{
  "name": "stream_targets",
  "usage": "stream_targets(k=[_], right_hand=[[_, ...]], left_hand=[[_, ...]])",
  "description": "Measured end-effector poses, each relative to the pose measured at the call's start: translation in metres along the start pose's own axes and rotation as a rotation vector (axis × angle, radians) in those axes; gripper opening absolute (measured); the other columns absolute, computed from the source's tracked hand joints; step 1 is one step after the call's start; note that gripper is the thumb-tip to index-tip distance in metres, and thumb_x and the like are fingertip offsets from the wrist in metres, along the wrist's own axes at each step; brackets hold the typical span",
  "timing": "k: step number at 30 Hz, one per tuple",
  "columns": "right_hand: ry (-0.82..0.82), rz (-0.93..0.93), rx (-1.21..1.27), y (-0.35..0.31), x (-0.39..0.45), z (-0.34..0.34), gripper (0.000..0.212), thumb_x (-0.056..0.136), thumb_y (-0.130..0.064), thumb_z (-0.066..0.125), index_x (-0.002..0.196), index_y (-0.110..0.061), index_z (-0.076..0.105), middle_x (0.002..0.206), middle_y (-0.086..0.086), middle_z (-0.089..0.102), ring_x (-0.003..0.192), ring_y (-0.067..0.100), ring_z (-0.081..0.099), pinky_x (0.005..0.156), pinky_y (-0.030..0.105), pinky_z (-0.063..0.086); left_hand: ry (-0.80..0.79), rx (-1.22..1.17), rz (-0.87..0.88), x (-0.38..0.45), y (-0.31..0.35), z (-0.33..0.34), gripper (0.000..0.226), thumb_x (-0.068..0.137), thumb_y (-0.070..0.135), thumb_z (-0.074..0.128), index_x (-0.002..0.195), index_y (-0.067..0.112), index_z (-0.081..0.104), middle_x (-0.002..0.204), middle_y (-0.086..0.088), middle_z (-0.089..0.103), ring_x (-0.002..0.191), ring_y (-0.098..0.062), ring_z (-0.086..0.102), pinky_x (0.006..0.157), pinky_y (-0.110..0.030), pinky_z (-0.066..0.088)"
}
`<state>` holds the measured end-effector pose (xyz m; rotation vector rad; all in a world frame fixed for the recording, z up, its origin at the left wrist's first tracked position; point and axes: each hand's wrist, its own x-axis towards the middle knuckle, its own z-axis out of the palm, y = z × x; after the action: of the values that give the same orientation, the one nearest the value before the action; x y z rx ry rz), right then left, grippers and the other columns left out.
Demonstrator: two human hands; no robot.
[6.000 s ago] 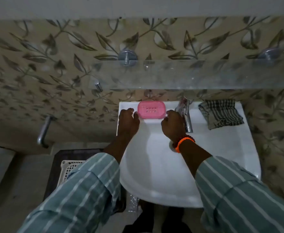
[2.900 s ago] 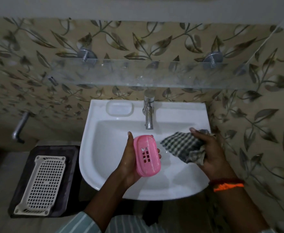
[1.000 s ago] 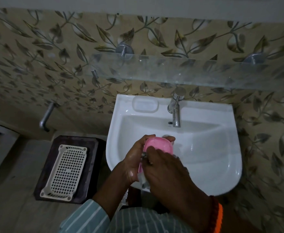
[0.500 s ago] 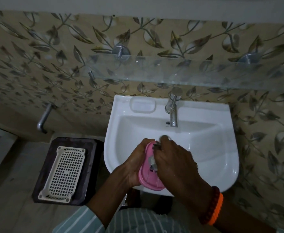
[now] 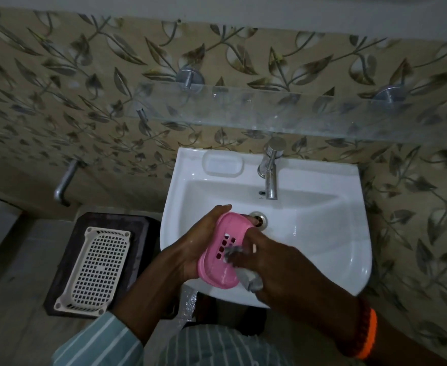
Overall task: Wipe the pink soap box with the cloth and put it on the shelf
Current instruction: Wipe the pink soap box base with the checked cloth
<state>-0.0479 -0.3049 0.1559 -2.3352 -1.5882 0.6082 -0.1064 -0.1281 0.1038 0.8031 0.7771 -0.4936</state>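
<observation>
Since half a second ago the right hand [image 5: 277,262] has slid down the pink soap box [image 5: 223,249], from its upper end to the lower half; the slotted face, covered then, now shows. Box sits tilted over the front of the sink [image 5: 349,233], held in the air, not resting on anything.

Progress, judged: pickup done, cloth fetched, wipe in progress. Face is getting covered; cannot tell whether the back or rim has been wiped. Left to do: finish wiping, then lift the box to the glass shelf [image 5: 283,117] above the tap [image 5: 270,173]. Shelf looks bare, so placement should be simple.

Hands:
- left hand [image 5: 203,241]: closed around the box's left long edge, fingers wrapped behind, thumb on the top end. Firm carrying grip.
- right hand: curled tight on the bunched cloth [image 5: 246,276], pressing it against the box face just below the slots. Only grey scraps of cloth show between and under the fingers.

Soap recess at the sink's back left is vacant.
</observation>
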Motion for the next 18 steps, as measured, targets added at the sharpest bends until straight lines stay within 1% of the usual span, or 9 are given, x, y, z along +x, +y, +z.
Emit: stream_targets(k=[2,4,6,8,10,11,13,14,18], right_hand=[[-0.065,-0.041,-0.057,-0.002,-0.005,0.000,0.037,0.084,-0.041,0.055,0.118,-0.028,0.065,0.112,0.002,0.057,0.082,0.018,0.062,0.063,0.033,0.057],[-0.024,-0.025,-0.143,0.005,0.000,-0.002,0.036,0.083,-0.041,0.064,0.118,-0.031,0.065,0.108,0.004,0.060,0.083,0.019,0.062,0.065,0.034,0.058],[0.047,0.033,-0.222,0.012,0.008,-0.009,0.031,0.087,-0.039,0.058,0.115,-0.028,0.064,0.106,0.006,0.058,0.084,0.020,0.059,0.068,0.038,0.057],[0.107,0.082,-0.261,0.012,0.010,-0.015,0.030,0.086,-0.037,0.058,0.113,-0.024,0.064,0.104,0.007,0.057,0.083,0.021,0.059,0.070,0.038,0.056],[0.108,0.081,-0.243,0.005,0.005,-0.009,0.035,0.080,-0.032,0.068,0.112,-0.020,0.066,0.109,0.009,0.061,0.082,0.023,0.062,0.068,0.035,0.057],[0.068,0.048,-0.179,0.000,0.001,-0.003,0.036,0.080,-0.032,0.067,0.114,-0.020,0.066,0.112,0.007,0.060,0.082,0.022,0.062,0.067,0.033,0.056],[-0.033,-0.020,-0.074,-0.008,-0.009,0.005,0.034,0.086,-0.038,0.057,0.116,-0.023,0.064,0.113,0.003,0.058,0.082,0.017,0.061,0.067,0.030,0.056],[-0.054,-0.038,-0.108,-0.007,-0.011,0.007,0.033,0.086,-0.040,0.058,0.113,-0.023,0.066,0.111,0.003,0.060,0.082,0.018,0.061,0.067,0.031,0.056],[0.117,-0.002,-0.455,0.016,0.000,0.003,0.033,0.072,-0.023,0.078,0.102,-0.009,0.071,0.104,0.016,0.066,0.087,0.030,0.063,0.072,0.040,0.051]], left_hand=[[-0.005,0.069,-0.008,-0.002,0.000,0.000,0.072,0.097,0.064,0.049,0.140,0.008,0.063,0.123,-0.023,0.061,0.108,-0.034,0.058,0.100,-0.047,0.048],[-0.009,0.134,-0.038,-0.005,0.002,-0.002,0.068,0.096,0.068,0.049,0.122,0.012,0.077,0.112,-0.020,0.072,0.095,-0.030,0.070,0.088,-0.042,0.058],[-0.030,0.180,-0.078,-0.006,0.003,-0.005,0.067,0.095,0.071,0.049,0.097,0.015,0.086,0.096,-0.016,0.079,0.079,-0.027,0.076,0.075,-0.039,0.064],[-0.034,0.211,-0.081,-0.010,0.006,-0.006,0.068,0.095,0.071,0.048,0.090,0.016,0.086,0.091,-0.015,0.079,0.074,-0.025,0.076,0.072,-0.037,0.064],[-0.012,0.214,-0.027,-0.013,0.013,-0.006,0.063,0.096,0.069,0.047,0.093,0.019,0.086,0.089,-0.012,0.079,0.072,-0.022,0.076,0.070,-0.036,0.064],[0.003,0.225,0.013,-0.013,0.016,-0.005,0.062,0.098,0.068,0.046,0.103,0.019,0.084,0.093,-0.012,0.078,0.076,-0.022,0.075,0.071,-0.036,0.064],[0.034,0.272,0.062,-0.013,0.016,-0.001,0.067,0.099,0.067,0.044,0.128,0.014,0.072,0.108,-0.020,0.073,0.090,-0.027,0.070,0.082,-0.039,0.060],[0.057,0.303,0.052,-0.012,0.014,0.001,0.070,0.099,0.068,0.043,0.132,0.012,0.069,0.112,-0.026,0.071,0.095,-0.030,0.068,0.087,-0.042,0.057],[0.096,0.389,0.034,-0.016,0.007,0.010,0.063,0.100,0.067,0.043,0.116,0.012,0.069,0.105,-0.021,0.071,0.090,-0.029,0.066,0.086,-0.043,0.055]])
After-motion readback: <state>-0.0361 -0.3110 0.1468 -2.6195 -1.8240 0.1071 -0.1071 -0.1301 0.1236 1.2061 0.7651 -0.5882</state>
